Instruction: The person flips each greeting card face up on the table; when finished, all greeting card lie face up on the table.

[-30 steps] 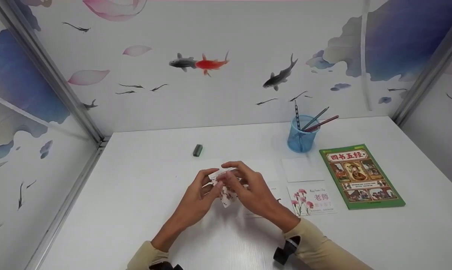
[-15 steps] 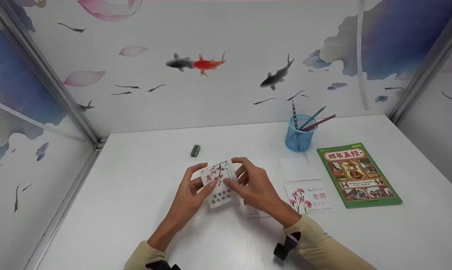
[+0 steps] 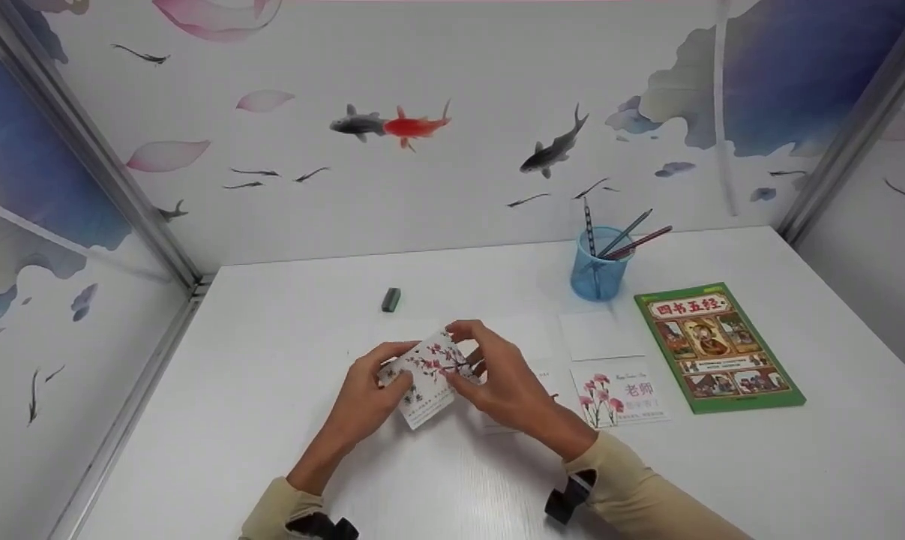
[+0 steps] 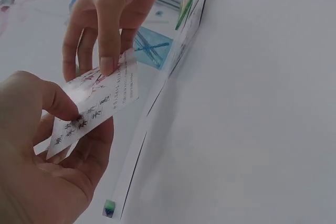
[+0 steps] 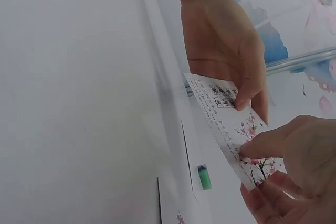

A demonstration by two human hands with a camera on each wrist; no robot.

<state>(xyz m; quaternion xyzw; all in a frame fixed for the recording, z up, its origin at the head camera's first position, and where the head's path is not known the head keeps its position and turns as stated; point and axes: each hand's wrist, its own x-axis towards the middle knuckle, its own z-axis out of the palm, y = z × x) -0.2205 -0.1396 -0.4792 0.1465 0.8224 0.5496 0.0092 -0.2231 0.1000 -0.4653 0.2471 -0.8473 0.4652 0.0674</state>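
Observation:
Between both hands is a white card (image 3: 431, 375) printed with pink blossom branches and dark Chinese characters. My left hand (image 3: 370, 390) pinches its left edge, thumb on the printed face and fingers behind. My right hand (image 3: 504, 379) grips the opposite edge, its thumb across the blossoms. In the left wrist view the card (image 4: 100, 98) is held tilted above the table, and the right wrist view shows its printed face with rows of small text. Partly under my right forearm lies another printed card (image 3: 553, 379). Beside it is a card with pink carnations (image 3: 621, 394).
A blank white card (image 3: 602, 336) lies behind the carnation card. A blue mesh pen cup (image 3: 600, 277) with several pencils stands at the back. A green-bordered book (image 3: 720, 349) lies to the right. A small dark green eraser-like block (image 3: 391, 300) sits beyond the hands.
The blossom card, mostly covered by the fingers at first, has come into view and turned clockwise. My left hand has shifted slightly down and left along its edge.

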